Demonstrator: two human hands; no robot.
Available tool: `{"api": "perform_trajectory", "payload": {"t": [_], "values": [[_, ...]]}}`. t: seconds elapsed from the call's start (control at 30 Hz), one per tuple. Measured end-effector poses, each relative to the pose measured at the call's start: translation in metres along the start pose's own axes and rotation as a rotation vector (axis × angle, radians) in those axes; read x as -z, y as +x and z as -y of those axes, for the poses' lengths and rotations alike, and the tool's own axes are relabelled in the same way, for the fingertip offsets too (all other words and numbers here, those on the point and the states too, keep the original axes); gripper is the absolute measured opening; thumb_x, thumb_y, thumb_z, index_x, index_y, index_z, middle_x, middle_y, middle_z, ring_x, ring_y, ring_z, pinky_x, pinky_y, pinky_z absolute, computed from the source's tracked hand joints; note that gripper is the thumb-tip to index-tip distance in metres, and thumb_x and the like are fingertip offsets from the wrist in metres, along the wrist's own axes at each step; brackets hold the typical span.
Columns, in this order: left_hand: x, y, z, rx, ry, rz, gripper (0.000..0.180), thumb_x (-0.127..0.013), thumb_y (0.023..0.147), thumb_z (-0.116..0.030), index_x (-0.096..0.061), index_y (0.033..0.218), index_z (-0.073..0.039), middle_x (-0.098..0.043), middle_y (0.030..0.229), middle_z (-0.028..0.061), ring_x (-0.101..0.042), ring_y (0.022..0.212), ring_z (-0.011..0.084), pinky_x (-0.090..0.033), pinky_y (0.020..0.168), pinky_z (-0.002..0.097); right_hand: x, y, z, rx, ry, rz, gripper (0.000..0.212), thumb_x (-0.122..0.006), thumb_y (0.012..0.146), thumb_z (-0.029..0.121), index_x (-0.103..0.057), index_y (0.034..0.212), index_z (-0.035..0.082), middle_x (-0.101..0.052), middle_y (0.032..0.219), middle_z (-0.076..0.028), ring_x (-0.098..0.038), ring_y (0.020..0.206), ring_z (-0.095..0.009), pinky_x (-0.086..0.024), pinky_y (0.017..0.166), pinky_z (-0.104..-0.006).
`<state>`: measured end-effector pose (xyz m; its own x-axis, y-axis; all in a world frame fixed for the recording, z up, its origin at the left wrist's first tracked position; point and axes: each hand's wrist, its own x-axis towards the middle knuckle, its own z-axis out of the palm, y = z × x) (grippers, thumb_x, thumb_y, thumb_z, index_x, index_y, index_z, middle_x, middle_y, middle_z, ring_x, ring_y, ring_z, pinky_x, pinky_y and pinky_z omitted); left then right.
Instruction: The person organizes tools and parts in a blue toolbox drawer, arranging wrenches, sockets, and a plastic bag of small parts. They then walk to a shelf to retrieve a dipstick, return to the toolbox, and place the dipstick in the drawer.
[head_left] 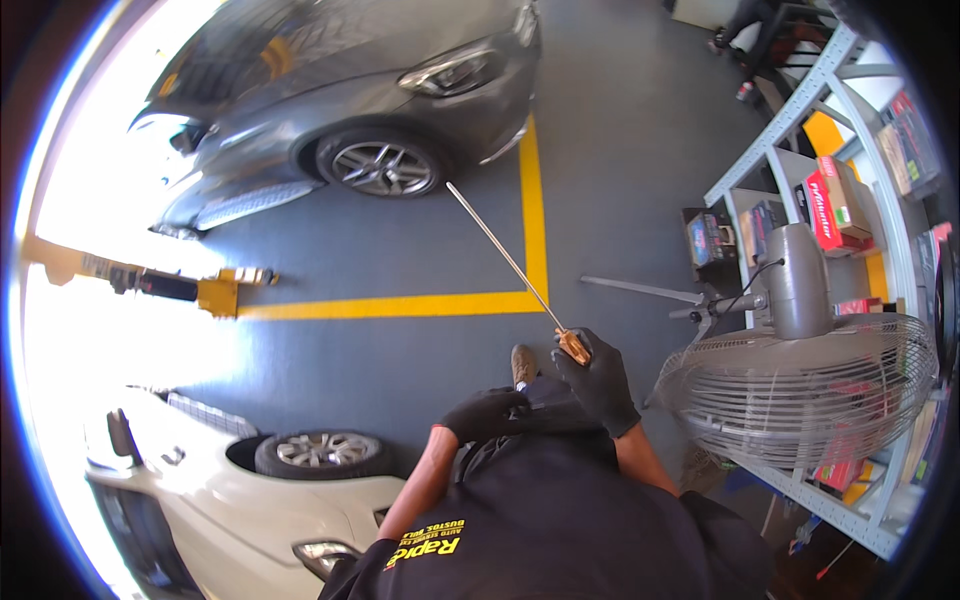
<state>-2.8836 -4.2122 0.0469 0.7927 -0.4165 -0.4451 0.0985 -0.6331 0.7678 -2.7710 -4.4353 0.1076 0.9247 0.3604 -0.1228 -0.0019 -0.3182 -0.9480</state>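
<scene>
My right hand, in a dark work glove, grips a long screwdriver by its amber handle. The slim metal shaft points up and to the left, its tip over the floor beside the dark grey car's front wheel. In front of my waist, my left hand, gloved as well, is curled against my dark clothing. Glove and cloth blend together there, so whatever its fingers hold, if anything, is hidden.
A dark grey car stands ahead, a white car at lower left. Yellow lines mark the grey floor. At left is a yellow lift arm. A large fan and metal shelving with boxes stand right. Another person's legs show at upper right.
</scene>
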Motion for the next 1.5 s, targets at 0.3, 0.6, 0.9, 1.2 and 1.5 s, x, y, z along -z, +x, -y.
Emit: {"api": "perform_trajectory", "payload": {"t": [0.3,0.6,0.9,1.2,1.5], "values": [[0.150,0.119,0.064,-0.283,0.115,0.073,0.026,-0.072,0.094,-0.018,-0.073,0.119,-0.010,-0.075,0.105,0.0135,-0.073,0.097,0.0317,-0.056,0.083,0.0428,0.026,0.135,-0.006,-0.110,-0.289,-0.288,0.024,-0.074,0.093,0.018,-0.070,0.110,0.002,-0.071,0.085,-0.018,-0.072,0.079,-0.034,-0.055,0.072,-0.0412],[0.386,0.249,0.076,-0.477,0.059,0.063,0.023,-0.070,0.096,-0.023,-0.073,0.114,-0.010,-0.075,0.099,0.0158,-0.073,0.095,0.0360,-0.055,0.084,0.0468,0.031,0.368,0.027,-0.098,-0.266,-0.302,0.025,-0.075,0.092,0.019,-0.071,0.110,0.003,-0.072,0.089,-0.019,-0.073,0.083,-0.040,-0.056,0.074,-0.0432],[0.564,0.416,0.056,-0.397,0.185,0.364,0.020,-0.073,0.094,-0.024,-0.073,0.110,-0.012,-0.076,0.096,0.0110,-0.074,0.089,0.0307,-0.057,0.082,0.0430,0.074,0.515,0.047,-0.210,-0.147,-0.583,0.027,-0.076,0.092,0.016,-0.072,0.116,0.003,-0.076,0.099,-0.017,-0.075,0.090,-0.034,-0.057,0.082,-0.0401],[0.660,0.663,-0.008,-0.513,0.391,0.424,0.023,-0.069,0.096,-0.027,-0.071,0.114,-0.014,-0.075,0.099,0.0113,-0.073,0.092,0.0349,-0.057,0.082,0.0463,0.217,0.680,-0.012,-0.365,-0.088,-0.792,0.028,-0.077,0.092,0.017,-0.072,0.116,0.002,-0.076,0.095,-0.016,-0.076,0.085,-0.027,-0.057,0.079,-0.0378],[0.786,0.838,-0.079,-0.351,0.268,0.214,0.024,-0.072,0.096,-0.028,-0.075,0.115,-0.013,-0.076,0.105,0.0133,-0.074,0.097,0.0359,-0.057,0.085,0.0448,0.412,0.961,0.047,-0.046,-0.285,-0.689,0.029,-0.077,0.093,0.026,-0.073,0.113,0.004,-0.069,0.077,-0.016,-0.070,0.068,-0.032,-0.053,0.066,-0.0398]]}}
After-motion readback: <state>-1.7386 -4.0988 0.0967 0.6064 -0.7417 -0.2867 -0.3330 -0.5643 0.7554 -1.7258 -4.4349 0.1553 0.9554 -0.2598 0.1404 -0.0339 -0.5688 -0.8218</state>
